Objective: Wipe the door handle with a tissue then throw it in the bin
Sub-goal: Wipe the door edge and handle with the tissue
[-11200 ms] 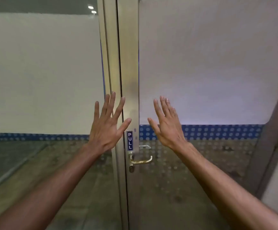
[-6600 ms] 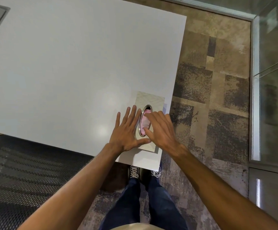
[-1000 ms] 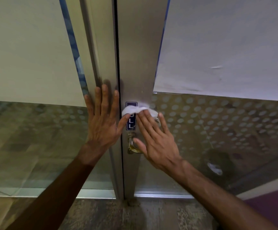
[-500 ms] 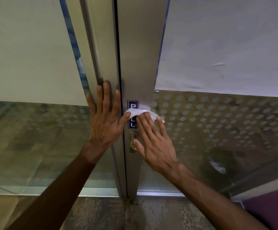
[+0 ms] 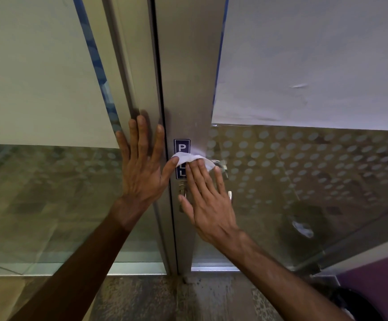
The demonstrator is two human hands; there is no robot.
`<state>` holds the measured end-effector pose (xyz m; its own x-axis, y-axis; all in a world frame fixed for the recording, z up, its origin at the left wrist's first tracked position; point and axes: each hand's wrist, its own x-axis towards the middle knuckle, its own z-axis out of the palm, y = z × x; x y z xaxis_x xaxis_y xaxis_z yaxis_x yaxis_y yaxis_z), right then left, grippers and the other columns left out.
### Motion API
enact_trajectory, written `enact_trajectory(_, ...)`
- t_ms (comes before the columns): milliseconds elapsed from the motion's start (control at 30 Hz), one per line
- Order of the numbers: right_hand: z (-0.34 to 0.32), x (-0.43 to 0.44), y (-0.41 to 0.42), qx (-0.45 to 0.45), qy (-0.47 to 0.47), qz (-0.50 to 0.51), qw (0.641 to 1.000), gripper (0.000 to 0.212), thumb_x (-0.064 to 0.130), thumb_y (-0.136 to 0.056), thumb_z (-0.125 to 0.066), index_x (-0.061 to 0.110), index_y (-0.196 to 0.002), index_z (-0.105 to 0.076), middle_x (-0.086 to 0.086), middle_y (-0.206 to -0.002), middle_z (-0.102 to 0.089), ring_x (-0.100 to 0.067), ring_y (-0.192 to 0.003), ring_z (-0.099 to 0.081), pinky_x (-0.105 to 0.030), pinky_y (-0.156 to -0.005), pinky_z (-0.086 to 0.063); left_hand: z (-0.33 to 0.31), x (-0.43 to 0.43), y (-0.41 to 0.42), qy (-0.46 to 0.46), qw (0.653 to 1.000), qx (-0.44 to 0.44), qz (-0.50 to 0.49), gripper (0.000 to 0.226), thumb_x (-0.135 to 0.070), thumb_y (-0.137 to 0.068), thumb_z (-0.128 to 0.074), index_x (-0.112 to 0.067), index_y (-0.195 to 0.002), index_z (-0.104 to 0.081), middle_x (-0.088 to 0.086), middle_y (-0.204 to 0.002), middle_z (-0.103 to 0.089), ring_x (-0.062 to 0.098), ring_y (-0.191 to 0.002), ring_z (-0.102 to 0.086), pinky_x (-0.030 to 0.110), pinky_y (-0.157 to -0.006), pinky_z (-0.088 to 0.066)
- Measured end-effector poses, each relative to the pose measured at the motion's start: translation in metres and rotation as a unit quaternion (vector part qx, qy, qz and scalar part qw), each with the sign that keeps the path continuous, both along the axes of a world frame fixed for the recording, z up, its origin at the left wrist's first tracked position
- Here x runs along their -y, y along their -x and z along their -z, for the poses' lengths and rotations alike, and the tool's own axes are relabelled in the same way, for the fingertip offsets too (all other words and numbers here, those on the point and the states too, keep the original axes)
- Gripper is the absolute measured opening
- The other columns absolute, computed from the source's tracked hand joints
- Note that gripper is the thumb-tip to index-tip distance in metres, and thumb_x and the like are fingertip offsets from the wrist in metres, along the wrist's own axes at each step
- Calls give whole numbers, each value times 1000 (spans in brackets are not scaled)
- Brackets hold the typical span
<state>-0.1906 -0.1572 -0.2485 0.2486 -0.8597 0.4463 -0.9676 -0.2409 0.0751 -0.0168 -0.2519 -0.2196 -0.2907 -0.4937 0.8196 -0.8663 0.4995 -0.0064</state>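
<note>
White tissue (image 5: 194, 160): crumpled, pressed flat against the metal door stile just above the lever, partly covering the PULL sticker's middle letters.
Right fingertips (image 5: 199, 163): four fingers straight and close together, lying on the lower edge of the tissue and holding it to the door; the thumb sticks out to the left, low beside the keyhole plate.
Right hand (image 5: 208, 200): palm toward the door, back of the hand to the camera, covering most of the door handle (image 5: 222, 167), of which only a curved metal end shows to the right of the fingers.
Left fingers (image 5: 142, 137): extended and slightly spread, flat against the fixed frame left of the door gap; the thumb reaches right across the gap and touches the tissue's left corner.
Left hand (image 5: 142, 172): open, palm flat on the frame, gripping nothing.
PULL sticker (image 5: 181, 148): blue with white letters, upright on the stile; the P is clear at the top, an L shows at the bottom.
Door stile (image 5: 188, 77): brushed metal, running top to bottom between the two hands.
Glass panels (image 5: 304, 170): frosted white above, dotted clear glass below on the right.
Bin (image 5: 304, 228): dark, round, dimly seen through the lower right glass, with something pale in it, well apart from the hands.
Floor (image 5: 142, 297): mottled grey-brown carpet under the forearms.
</note>
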Motion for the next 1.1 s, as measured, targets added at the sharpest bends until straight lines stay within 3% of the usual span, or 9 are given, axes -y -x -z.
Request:
enact_trajectory(100, -7, 1, 4, -22, 0, 3, 1000, 70, 49, -108, -27, 5, -161, -14, -10, -170, -5, -20, -158, 1, -52, -127, -11, 0, 0, 1, -1, 1000, 0, -3, 78, -64, -105, -22, -31, -158, 25, -1, -163, 41, 22, -155, 30, 52, -126, 15)
enact_trajectory(300, -63, 19, 3, -16, 61, 7, 998, 69, 48, -109, -20, 6, -161, -6, -11, -170, 1, -21, -158, 3, -50, -127, 5, 2, 0, 0, -4, 1000, 0, -9, 79, -63, -105, -22, -28, -159, 25, 0, -164, 40, 23, -155, 30, 52, -126, 15)
enact_trajectory(600, -2, -2, 12, -57, 0, 7, 998, 71, 47, -108, -36, 5, -161, -14, -10, -170, -6, -21, -158, -1, -50, -128, -3, 2, 0, 0, 13, 999, -27, -14, 80, -60, -106, -28, -30, -159, 25, -2, -164, 41, 21, -155, 31, 50, -126, 18)
enact_trajectory(867, -62, 15, 2, 1, 62, 13, 998, 69, 47, -109, -24, 6, -161, -5, -11, -170, 3, -22, -158, 4, -51, -127, 3, 0, 2, -2, 25, 999, -36, -9, 77, -63, -105, -23, -34, -158, 25, -3, -163, 42, 21, -155, 30, 52, -126, 16)
enact_trajectory(1100, 12, -9, 7, -24, -49, 12, 998, 70, 51, -108, -30, 7, -161, -15, -8, -170, -8, -19, -158, -1, -55, -124, -17, 3, 4, -4, 25, 999, -33, -1, 76, -64, -105, -21, -34, -159, 23, -3, -164, 40, 22, -155, 30, 52, -126, 16)
